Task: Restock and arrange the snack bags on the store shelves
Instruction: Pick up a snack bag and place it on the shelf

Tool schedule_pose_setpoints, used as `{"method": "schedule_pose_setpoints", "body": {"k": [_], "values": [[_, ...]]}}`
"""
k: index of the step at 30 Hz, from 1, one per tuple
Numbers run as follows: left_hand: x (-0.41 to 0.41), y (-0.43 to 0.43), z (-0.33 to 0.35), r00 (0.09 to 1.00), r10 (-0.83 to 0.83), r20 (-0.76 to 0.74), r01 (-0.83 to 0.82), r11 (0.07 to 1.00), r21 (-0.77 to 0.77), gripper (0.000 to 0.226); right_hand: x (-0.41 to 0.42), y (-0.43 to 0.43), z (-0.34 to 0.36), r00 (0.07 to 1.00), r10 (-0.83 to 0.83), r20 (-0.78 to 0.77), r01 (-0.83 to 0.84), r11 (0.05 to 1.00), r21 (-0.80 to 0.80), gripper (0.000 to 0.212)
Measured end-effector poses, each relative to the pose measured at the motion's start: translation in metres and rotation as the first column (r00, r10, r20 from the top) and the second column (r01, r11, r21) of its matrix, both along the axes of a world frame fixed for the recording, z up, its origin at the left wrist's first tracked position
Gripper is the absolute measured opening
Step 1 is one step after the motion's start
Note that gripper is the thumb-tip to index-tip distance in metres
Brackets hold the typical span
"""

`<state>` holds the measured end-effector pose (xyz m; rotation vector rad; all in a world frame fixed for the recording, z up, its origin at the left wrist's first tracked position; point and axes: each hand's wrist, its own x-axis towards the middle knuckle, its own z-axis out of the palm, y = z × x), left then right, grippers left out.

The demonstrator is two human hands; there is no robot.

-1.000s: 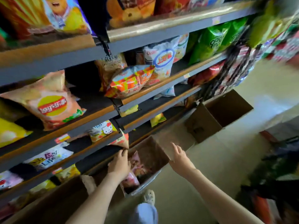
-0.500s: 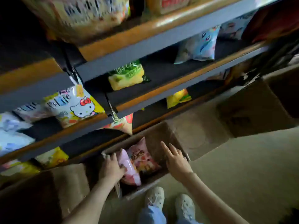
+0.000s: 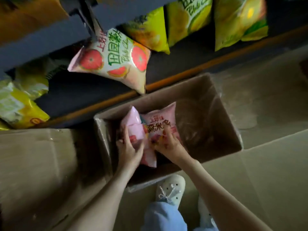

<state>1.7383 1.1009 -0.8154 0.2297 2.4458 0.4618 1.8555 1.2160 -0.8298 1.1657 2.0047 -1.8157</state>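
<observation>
Picking step: in the cardboard box (image 3: 216,100) at lower centre, the left hand (image 3: 129,150) grips the plain pink bag (image 3: 133,125) and the right hand (image 3: 168,145) pinches the printed pink bag (image 3: 160,120). Next, I judge, lift these 2 to the shelf (image 3: 183,70) above.

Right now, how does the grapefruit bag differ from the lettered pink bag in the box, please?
The grapefruit bag sits on the shelf, untouched; the pink bag lies in the box, under the right hand. The grapefruit bag shows fruit slices, the pink bag red lettering. Both look puffy.
</observation>
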Motion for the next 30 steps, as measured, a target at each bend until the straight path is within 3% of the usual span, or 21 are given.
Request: {"method": "schedule_pose_setpoints", "body": {"k": [1,3,7,10,11,14,16,18,23,27,30], "values": [[0.002,0.001,0.002,1.000,0.015,0.004,-0.015,0.998,0.056,0.078,-0.006,-0.003,-0.003,0.997,-0.072,-0.019,0.069,0.989,-0.127,0.108],[0.005,0.008,0.008,0.994,0.097,0.049,-0.103,0.986,0.134,0.066,-0.015,-0.008,0.003,0.998,-0.057,-0.018,0.053,0.981,-0.187,0.119],[0.005,0.029,0.027,0.942,0.203,0.268,-0.264,0.940,0.215,0.060,-0.020,-0.016,0.020,0.999,-0.048,0.025,0.047,0.997,0.067,0.122],[0.009,0.039,0.039,0.875,0.267,0.404,-0.379,0.897,0.226,0.048,-0.004,-0.008,0.040,0.986,-0.118,0.118,0.103,0.987,0.127,0.123],[0.013,0.043,0.043,0.875,0.243,0.419,-0.357,0.908,0.219,0.041,0.003,-0.002,0.043,0.980,-0.152,0.126,0.135,0.981,0.139,0.122],[0.021,0.058,0.044,0.895,0.130,0.427,-0.217,0.962,0.162,0.047,0.021,0.016,0.043,0.974,-0.173,0.143,0.158,0.981,0.112,0.124],[0.020,0.061,0.030,0.952,0.012,0.305,-0.024,0.999,0.038,0.038,0.031,0.025,0.031,0.974,-0.173,0.149,0.161,0.983,0.091,0.129],[0.017,0.061,0.017,0.958,-0.071,0.279,0.070,0.997,0.013,0.043,0.036,0.031,0.016,0.977,-0.166,0.132,0.163,0.986,0.037,0.128],[0.011,0.054,0.000,0.905,-0.017,0.425,-0.041,0.991,0.127,0.079,0.029,0.025,-0.011,0.985,-0.163,-0.056,0.158,0.984,-0.084,0.120],[0.017,0.060,0.039,0.901,-0.115,0.419,-0.005,0.961,0.275,0.076,0.042,0.024,0.026,0.936,-0.319,-0.151,0.302,0.945,-0.125,0.107],[0.034,0.076,0.108,0.894,-0.215,0.392,0.075,0.936,0.344,0.069,0.060,0.036,0.095,0.899,-0.396,-0.188,0.369,0.915,-0.164,0.104]]}}
